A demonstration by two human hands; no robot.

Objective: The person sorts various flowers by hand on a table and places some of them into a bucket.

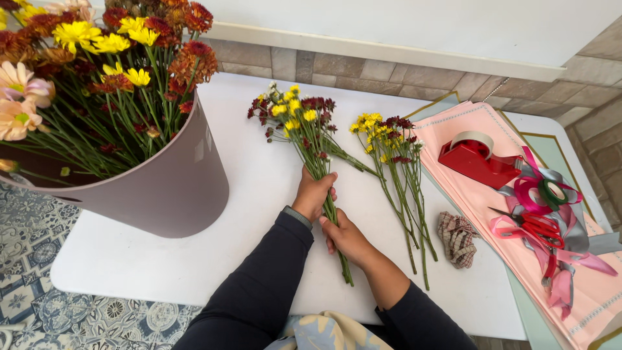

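Note:
My left hand (313, 193) is closed around the stems of a small bunch of yellow and dark red flowers (299, 115) lying on the white table (162, 266). Just below it, my right hand (346, 238) grips the lower part of the same green stems, whose cut ends stick out toward me. A second bunch of yellow and dark red flowers (387, 133) lies loose on the table to the right, touching neither hand.
A large mauve bucket (168, 188) full of mixed flowers stands at the left. At the right lie pink wrapping sheets (466, 126), a red tape dispenser (476, 159), red scissors (538, 228), pink and grey ribbons (570, 220) and a checked cloth (457, 238).

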